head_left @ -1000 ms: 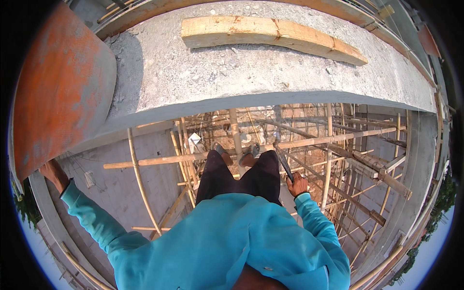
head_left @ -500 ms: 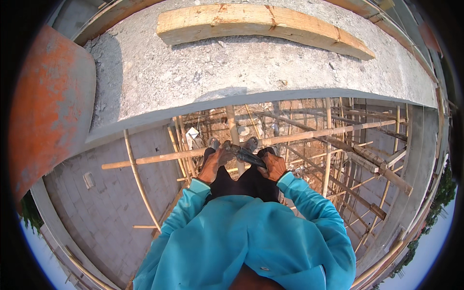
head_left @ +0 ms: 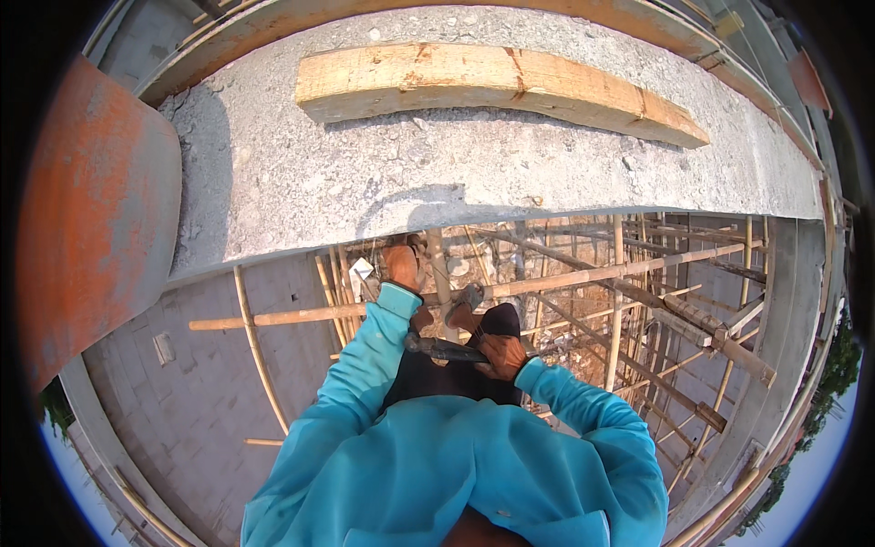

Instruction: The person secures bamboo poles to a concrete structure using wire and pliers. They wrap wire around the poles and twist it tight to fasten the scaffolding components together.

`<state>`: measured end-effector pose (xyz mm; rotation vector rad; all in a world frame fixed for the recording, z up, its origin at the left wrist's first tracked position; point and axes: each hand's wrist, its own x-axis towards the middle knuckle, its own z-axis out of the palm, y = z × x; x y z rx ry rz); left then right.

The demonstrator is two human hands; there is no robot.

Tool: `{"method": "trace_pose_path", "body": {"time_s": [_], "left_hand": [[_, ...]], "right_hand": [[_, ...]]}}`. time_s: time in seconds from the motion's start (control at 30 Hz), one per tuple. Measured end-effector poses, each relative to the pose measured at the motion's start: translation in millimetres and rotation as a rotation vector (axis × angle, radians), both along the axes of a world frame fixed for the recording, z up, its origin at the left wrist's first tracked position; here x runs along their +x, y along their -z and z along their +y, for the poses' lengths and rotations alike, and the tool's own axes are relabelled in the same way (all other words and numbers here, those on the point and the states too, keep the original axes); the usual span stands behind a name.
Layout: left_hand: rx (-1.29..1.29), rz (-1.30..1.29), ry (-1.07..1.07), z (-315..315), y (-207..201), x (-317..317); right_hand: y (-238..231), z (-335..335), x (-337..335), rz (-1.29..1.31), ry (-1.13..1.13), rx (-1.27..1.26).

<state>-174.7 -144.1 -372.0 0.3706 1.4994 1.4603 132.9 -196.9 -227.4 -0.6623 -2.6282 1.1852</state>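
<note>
My right hand [head_left: 503, 354] is closed around a dark, long-handled tool [head_left: 444, 349], held crosswise over my dark trousers. My left hand [head_left: 402, 265], at the end of a teal sleeve, reaches up to the lower edge of the grey concrete slab [head_left: 301, 182], beside an upright bamboo pole [head_left: 438, 264]. Its fingers are hidden against the edge. A grey shoe [head_left: 468, 296] rests on the horizontal wooden pole [head_left: 583, 275] of the scaffold.
A long pale timber plank [head_left: 492, 82] lies on the slab. An orange-rust curved surface [head_left: 87, 219] fills the left. Below me is a lattice of bamboo and wooden scaffold poles [head_left: 674, 319] and a grey block wall [head_left: 196, 383] far down.
My left hand came in from far out on the left to my knees, then rose to the slab edge. My right hand with the tool shifted from the right toward the middle.
</note>
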Motion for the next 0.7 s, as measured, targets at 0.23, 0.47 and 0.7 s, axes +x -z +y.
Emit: {"method": "trace_pose_path", "body": {"time_s": [0.23, 0.47, 0.7], "left_hand": [[-0.041, 0.961, -0.134, -1.5, 87.0, -54.8], [0.014, 0.767, -0.005, 25.8, 47.3, -92.0], [0.035, 0.783, -0.016, 46.2, 77.4, -117.3]], "right_hand": [[-5.3, 14.9, -24.9, 0.116, 0.057, -0.02], [26.9, 29.4, -46.0, 0.173, 0.133, -0.078], [90.2, 88.8, -48.9, 0.146, 0.209, -0.105]]}}
